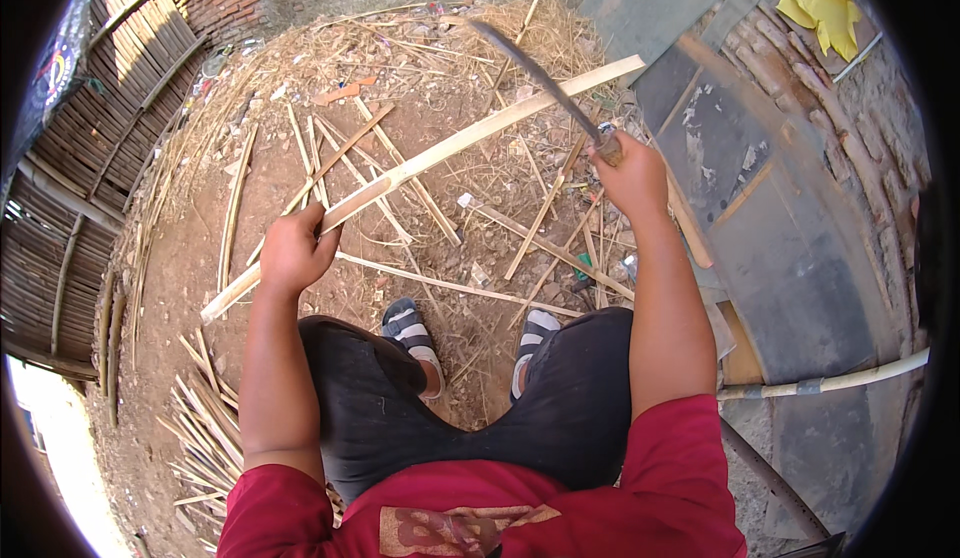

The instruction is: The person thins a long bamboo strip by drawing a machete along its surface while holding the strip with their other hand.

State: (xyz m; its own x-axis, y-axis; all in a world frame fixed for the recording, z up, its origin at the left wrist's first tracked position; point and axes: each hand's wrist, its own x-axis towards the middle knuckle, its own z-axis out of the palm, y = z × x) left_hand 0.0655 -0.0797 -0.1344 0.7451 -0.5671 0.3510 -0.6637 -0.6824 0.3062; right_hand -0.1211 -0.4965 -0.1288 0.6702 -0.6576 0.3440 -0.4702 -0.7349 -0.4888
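Strip (470, 147): slants before us, above ground (190, 243).
Left hand (298, 248): we grip it near the lower end, likely leaving the far length free.
Right hand (632, 173): we clench the knife (538, 73), which crosses the strip; contact unclear.

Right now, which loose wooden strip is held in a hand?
The long pale strip in the left hand, crossing the blade in view; the other strips lie on the ground.
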